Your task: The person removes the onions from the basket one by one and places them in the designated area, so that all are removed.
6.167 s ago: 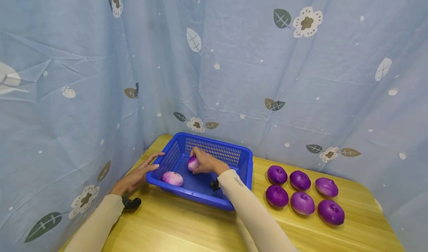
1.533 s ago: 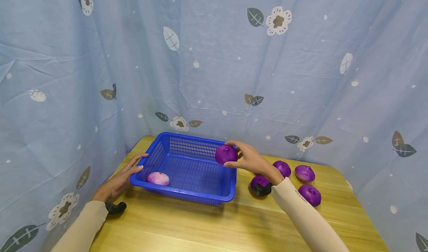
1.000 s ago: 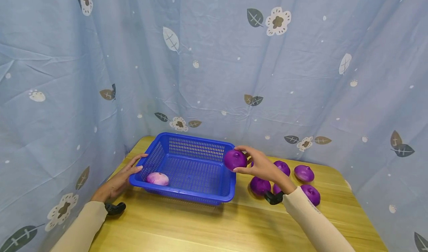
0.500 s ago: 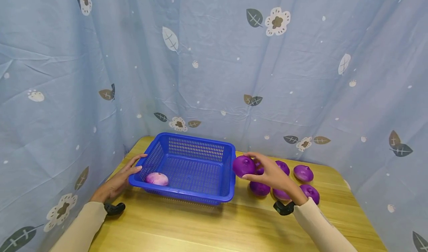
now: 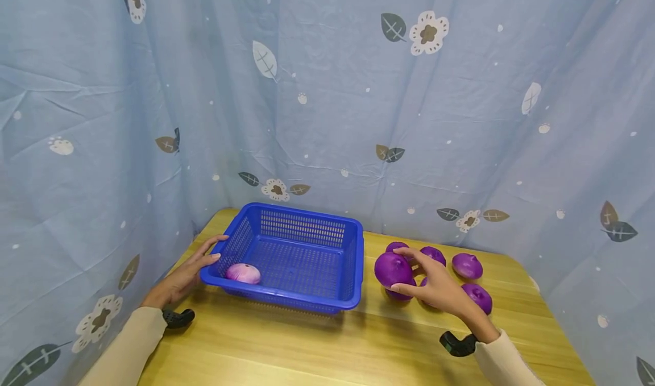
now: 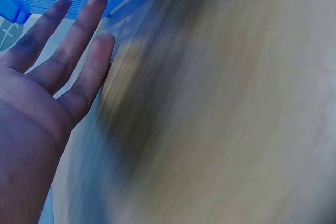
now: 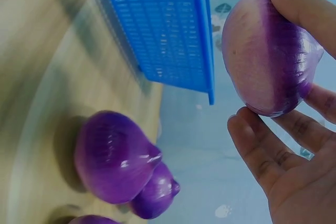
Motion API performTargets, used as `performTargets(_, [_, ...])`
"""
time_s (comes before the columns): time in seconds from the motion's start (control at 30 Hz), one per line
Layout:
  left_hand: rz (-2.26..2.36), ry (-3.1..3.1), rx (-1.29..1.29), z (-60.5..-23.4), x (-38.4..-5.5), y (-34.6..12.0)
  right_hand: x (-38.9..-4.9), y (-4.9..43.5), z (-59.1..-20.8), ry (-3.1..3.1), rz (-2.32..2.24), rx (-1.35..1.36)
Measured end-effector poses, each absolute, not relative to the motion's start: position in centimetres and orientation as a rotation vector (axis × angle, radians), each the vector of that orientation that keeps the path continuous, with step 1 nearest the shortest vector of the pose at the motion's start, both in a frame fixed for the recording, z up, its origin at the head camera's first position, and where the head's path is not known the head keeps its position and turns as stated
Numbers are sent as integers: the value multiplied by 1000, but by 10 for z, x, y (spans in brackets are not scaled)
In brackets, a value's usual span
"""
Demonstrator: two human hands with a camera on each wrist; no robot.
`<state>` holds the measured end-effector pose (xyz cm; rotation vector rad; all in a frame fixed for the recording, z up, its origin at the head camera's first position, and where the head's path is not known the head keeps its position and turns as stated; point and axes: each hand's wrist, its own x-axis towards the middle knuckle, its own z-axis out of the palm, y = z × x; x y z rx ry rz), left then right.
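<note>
My right hand (image 5: 435,281) holds a purple onion (image 5: 393,270) between thumb and fingers, right of the basket and overlapping the table onions. In the right wrist view, this onion (image 7: 270,53) shows a pale pinkish side and hangs in the air, thumb on one side and fingertips on the other. My left hand (image 5: 179,275) reaches along the left side of the blue plastic basket (image 5: 291,304), fingertips at its rim. The left wrist view shows the left hand (image 6: 52,72) with fairly straight fingers against the basket wall. One pink-white onion (image 5: 243,273) lies in the basket's front left corner.
Several purple onions sit in two rows on the wooden table (image 5: 286,352), among them a far-right onion (image 5: 467,266) and a front-right onion (image 5: 477,298). My right hand partly hides some. A blue flowered curtain (image 5: 327,90) hangs behind the table and along its sides.
Earlier my right hand gripped a pale onion inside the basket. Since then it has carried a purple onion from the basket's right rim rightward and lower, over the table onions. My left hand stays put.
</note>
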<state>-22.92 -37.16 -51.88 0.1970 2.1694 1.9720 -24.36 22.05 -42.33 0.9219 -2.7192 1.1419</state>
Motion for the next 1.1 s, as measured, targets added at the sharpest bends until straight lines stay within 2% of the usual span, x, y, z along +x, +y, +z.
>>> performTargets(0.5, [1981, 2170, 180, -520, -227, -372, -218, 237, -453, -2745, 1155, 858])
performTargets(1.1, [1977, 2153, 207, -518, -229, -371, -207, 251, -494, -2834, 1192, 732])
